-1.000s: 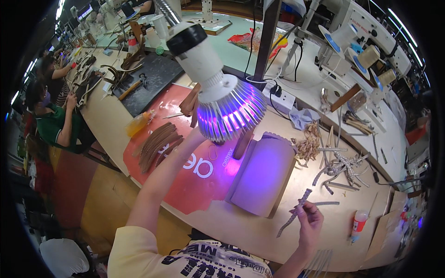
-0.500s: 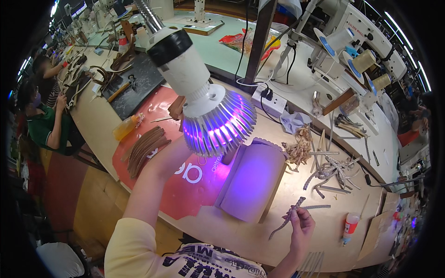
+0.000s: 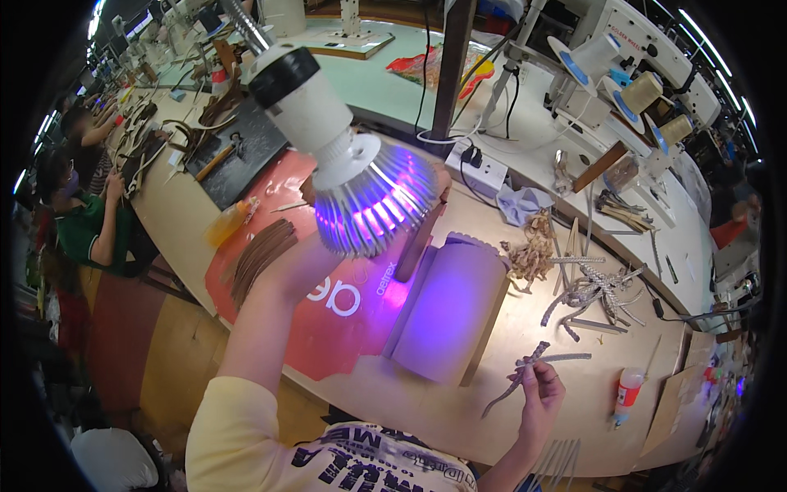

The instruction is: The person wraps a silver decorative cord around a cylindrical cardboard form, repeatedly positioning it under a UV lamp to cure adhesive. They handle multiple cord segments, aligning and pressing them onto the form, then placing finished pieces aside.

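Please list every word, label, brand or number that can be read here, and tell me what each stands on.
I'll leave the wording unquoted and say where it stands:
Glossy red flat sheet: large white letters, partly covered; smaller pale lettering beside them.
Pale yellow short-sleeved shirt: dark printed lettering, partly readable.
White sewing machine: small red lettering.
Clear bottle with a red-and-white label: too small to read.

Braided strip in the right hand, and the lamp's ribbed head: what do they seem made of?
Braided strip: perhaps leather or cord, greyish, visibly plaited; too small to be sure.
Ribbed head: probably metal, shiny, given its silvery glints.
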Tool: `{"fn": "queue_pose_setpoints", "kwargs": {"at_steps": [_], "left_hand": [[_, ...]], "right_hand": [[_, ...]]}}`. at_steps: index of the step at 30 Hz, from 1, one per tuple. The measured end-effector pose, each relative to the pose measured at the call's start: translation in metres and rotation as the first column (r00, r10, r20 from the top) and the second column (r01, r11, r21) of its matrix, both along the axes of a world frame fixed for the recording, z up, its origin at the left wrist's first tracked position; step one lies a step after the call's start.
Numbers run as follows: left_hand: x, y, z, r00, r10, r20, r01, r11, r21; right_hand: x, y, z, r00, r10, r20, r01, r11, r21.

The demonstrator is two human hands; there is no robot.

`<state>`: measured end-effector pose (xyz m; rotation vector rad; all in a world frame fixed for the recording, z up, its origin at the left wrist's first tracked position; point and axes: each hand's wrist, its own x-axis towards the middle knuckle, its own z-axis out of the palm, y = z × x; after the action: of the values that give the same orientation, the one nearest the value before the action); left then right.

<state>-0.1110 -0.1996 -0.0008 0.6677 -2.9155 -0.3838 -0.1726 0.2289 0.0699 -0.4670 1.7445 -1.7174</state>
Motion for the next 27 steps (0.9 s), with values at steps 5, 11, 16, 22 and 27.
{"fn": "queue_pose_setpoints", "kwargs": {"at_steps": [5, 11, 16, 22, 27], "left_hand": [[0.017, 0.020, -0.010, 0.955, -0.130, -0.266, 0.130, 0.991, -0.015], [0.118, 0.105, 0.026, 0.926, -0.273, -0.260, 0.285, 0.959, 0.010], [0.191, 0.173, 0.103, 0.978, -0.204, -0.038, 0.192, 0.821, 0.537], [0.183, 0.211, 0.163, 0.941, -0.203, -0.272, 0.337, 0.453, 0.826], [0.111, 0.240, 0.153, 0.910, 0.106, -0.402, 0.374, 0.214, 0.903]], "right_hand": [[-0.001, 0.004, -0.002, 0.998, -0.011, -0.055, 0.011, 1.000, 0.005], [-0.007, 0.011, 0.000, 0.997, 0.000, -0.078, 0.002, 1.000, 0.022], [-0.010, 0.005, 0.001, 0.999, 0.018, -0.049, -0.016, 0.999, 0.037], [-0.009, -0.003, 0.008, 0.995, 0.074, -0.068, -0.074, 0.997, 0.004], [-0.015, 0.021, 0.017, 0.990, -0.037, -0.137, 0.030, 0.998, -0.052]]}}
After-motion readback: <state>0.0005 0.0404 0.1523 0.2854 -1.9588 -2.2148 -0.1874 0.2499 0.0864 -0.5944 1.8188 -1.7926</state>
